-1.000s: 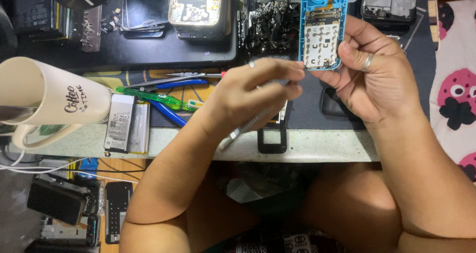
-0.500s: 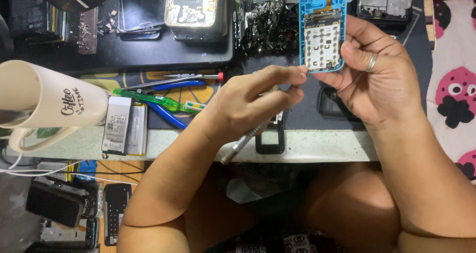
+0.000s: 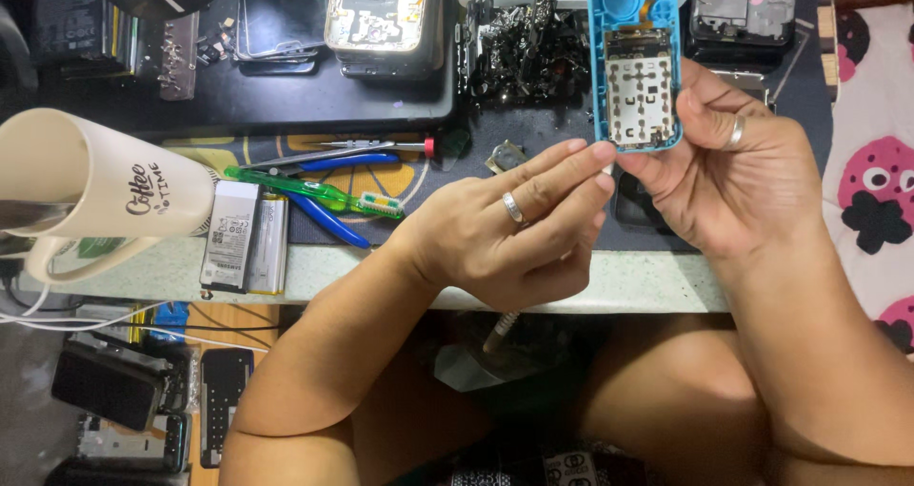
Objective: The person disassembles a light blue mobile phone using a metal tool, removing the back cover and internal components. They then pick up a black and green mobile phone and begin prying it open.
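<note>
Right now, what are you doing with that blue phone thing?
A person is working on an opened blue phone shell with its keypad board showing. The right hand holds it up above the dark work mat, and the left hand holds a thin tool whose tip is at the phone's lower edge. A cream mug, two flat batteries and a green toothbrush lie to the left.

Blue phone shell top cut off; tool mostly hidden inside left hand.
</note>
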